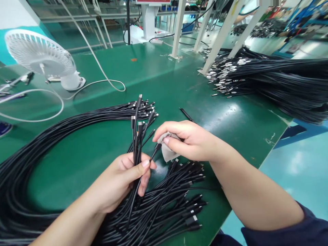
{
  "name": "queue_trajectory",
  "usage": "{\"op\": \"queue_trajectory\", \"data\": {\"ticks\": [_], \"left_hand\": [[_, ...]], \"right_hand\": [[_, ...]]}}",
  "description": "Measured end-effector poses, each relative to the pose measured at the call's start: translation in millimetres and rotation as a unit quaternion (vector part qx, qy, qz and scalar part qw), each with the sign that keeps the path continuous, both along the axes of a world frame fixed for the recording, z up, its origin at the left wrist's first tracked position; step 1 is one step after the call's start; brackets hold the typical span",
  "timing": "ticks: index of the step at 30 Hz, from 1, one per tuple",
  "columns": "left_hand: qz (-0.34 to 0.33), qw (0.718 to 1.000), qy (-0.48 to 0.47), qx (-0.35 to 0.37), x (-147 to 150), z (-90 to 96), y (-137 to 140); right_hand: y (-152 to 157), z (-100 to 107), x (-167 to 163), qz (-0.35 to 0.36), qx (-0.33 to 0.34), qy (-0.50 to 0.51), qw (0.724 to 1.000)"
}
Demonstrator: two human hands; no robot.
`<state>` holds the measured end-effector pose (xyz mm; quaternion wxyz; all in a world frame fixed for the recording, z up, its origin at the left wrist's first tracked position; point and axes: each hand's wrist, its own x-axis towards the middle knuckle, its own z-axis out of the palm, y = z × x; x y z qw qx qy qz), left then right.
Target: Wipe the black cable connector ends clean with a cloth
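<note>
My left hand (130, 174) is closed round several black USB cables (139, 131), their plug ends pointing up. One of these cables leans right, and its plug end (157, 147) meets a grey cloth (167, 150). My right hand (188, 140) pinches that cloth between thumb and fingers, folded over the plug, so the plug's tip is hidden. Below both hands lies a loose bundle of black cables (153, 201) with plugs facing right. The bundle curves round at the left, and more plug ends (146, 109) lie behind my left hand.
A white fan (41, 54) with a white cord stands at the back left of the green table (164, 80). A black pen (186, 114) lies beyond my right hand. At the right is a large cable pile (269, 78) near white posts (220, 34). The table edge runs along the right.
</note>
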<state>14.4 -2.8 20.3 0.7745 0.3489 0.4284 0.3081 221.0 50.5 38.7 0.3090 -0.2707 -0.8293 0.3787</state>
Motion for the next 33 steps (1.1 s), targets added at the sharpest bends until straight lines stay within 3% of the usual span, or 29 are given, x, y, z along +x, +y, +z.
{"op": "queue_trajectory", "data": {"ticks": [5, 11, 15, 21, 33], "left_hand": [[0.003, 1.000, 0.004, -0.001, 0, 0.0, -2], [0.032, 0.999, 0.017, -0.016, 3, 1.1, 0], [0.069, 0.997, 0.040, -0.003, 4, -1.1, -1], [0.093, 0.993, 0.057, 0.037, 1, -6.1, -3], [0.051, 0.996, 0.057, 0.037, 0, -4.3, -1]], "right_hand": [[3, -3, 3, 0.007, -0.001, 0.000, 1.000], [5, -2, 0, -0.095, 0.018, 0.030, 0.995], [4, -3, 1, -0.129, -0.027, 0.037, 0.991], [0, -8, 0, -0.109, -0.082, 0.073, 0.988], [-1, -7, -7, -0.051, 0.034, 0.021, 0.998]]}}
